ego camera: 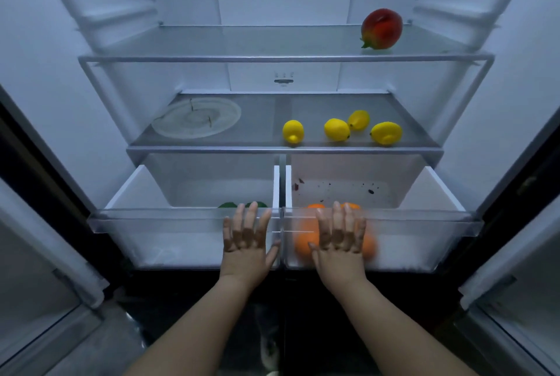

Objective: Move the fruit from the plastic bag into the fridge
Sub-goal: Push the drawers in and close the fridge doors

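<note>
The fridge stands open before me. Both clear drawers at the bottom are pulled out. My left hand (247, 236) presses flat, fingers straight, on the front of the left drawer (151, 233), where green fruit (228, 205) peeks over the rim. My right hand (339, 234) presses flat on the front of the right drawer (424, 236), which holds oranges (304, 242) seen through the plastic. Several lemons (336, 129) lie on the middle shelf. A red mango (381, 29) sits on the top shelf at the right. No plastic bag is in view.
A pale round plate (197, 117) lies on the left of the middle shelf (260, 149). Dark specks dot the floor of the right drawer. Both fridge doors (36, 254) stand open at the sides. A dark lower compartment lies under the drawers.
</note>
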A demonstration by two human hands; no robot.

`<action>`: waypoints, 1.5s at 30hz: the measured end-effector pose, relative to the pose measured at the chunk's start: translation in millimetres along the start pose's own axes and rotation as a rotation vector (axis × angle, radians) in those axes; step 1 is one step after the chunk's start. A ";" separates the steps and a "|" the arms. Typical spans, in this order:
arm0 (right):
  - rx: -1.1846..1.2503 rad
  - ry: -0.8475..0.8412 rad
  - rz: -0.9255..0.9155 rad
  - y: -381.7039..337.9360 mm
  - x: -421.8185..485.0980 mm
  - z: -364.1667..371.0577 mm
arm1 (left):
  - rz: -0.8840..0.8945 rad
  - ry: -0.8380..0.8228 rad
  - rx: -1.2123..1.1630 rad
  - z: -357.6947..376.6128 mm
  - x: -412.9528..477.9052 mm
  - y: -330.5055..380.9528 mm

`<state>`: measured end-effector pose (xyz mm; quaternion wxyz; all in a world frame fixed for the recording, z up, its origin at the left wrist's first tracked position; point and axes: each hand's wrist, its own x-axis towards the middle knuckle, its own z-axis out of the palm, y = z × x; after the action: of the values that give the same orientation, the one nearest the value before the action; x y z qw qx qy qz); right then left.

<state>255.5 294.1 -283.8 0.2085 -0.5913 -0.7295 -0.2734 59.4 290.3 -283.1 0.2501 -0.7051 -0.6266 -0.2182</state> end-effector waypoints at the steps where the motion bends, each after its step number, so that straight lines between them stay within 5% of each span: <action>1: 0.000 -0.023 0.009 -0.8 6.1 -0.2 | -0.008 -0.027 -0.003 -0.2 3.1 1.1; 23: -0.047 -0.037 0.015 4.6 44.8 16.5 | -0.032 -0.125 -0.041 25.6 58.5 -3.5; 45: 0.015 -0.034 0.030 5.7 106.1 68.8 | 0.031 0.025 -0.096 64.6 104.3 -21.7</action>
<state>239.8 418.7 -269.0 0.2048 -0.6052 -0.7259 -0.2546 50.0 413.4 -267.0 0.2270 -0.7232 -0.6012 -0.2530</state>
